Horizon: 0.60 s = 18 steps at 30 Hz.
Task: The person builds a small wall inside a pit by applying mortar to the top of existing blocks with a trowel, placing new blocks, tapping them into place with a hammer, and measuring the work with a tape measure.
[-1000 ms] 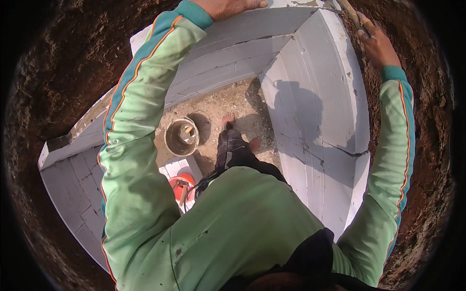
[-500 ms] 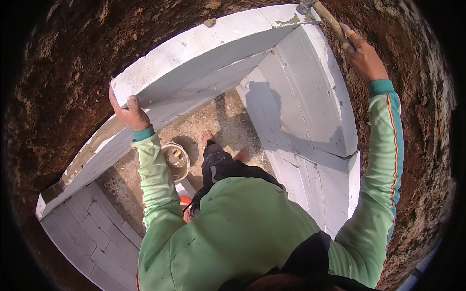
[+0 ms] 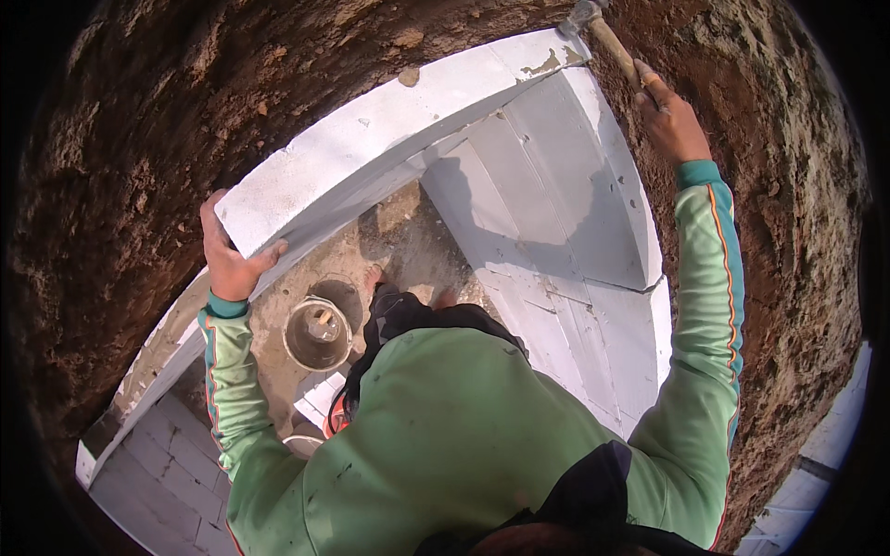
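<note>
A light green long-sleeved top (image 3: 436,426), flecked with dark marks, fills the lower frame. Teal cuffs (image 3: 697,173) end the sleeves; at right, orange piping (image 3: 728,269) edges a teal panel (image 3: 731,243). Dark trousers (image 3: 440,317) show near centre, black cloth (image 3: 603,482) below. The left hand (image 3: 232,266) and right hand (image 3: 675,128) are bare.

Gritty brown floor (image 3: 408,243): bucket (image 3: 320,356), pale slab (image 3: 318,393), bare feet (image 3: 374,276) on it.

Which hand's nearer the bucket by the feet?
Left: the left hand grips the left end of the block, above and left of the bucket in view. The right hand holds the hammer, far off to its upper right.
</note>
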Available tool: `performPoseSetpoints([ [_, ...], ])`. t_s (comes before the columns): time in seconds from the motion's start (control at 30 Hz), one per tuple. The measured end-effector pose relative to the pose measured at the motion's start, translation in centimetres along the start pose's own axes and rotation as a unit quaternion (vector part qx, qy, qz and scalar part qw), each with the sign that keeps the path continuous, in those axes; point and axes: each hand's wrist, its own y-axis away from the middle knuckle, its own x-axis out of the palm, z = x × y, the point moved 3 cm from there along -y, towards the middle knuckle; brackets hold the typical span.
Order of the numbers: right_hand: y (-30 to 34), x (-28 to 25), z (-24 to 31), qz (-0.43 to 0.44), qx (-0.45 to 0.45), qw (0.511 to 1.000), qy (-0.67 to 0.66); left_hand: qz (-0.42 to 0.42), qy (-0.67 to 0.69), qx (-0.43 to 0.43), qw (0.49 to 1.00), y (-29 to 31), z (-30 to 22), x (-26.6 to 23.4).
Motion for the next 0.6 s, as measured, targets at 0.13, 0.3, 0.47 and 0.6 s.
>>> performPoseSetpoints([
  [0.13,-0.2,-0.5,-0.6,0.045,0.000,0.999,0.011,0.031,-0.004,-0.002,0.999,-0.4,0.3,-0.1],
  [0.3,-1.2,-0.7,-0.5,0.072,0.023,0.997,-0.030,0.035,-0.021,0.038,0.998,-0.8,1.5,-0.4],
  [0.47,-1.8,-0.1,-2.3,0.066,0.003,0.998,0.005,0.085,-0.084,0.057,0.991,-1.2,1.2,-0.7],
  [0.6,-1.2,-0.4,-1.2,0.068,-0.004,0.998,0.008,0.094,-0.121,0.060,0.986,-1.4,1.1,-1.1],
])
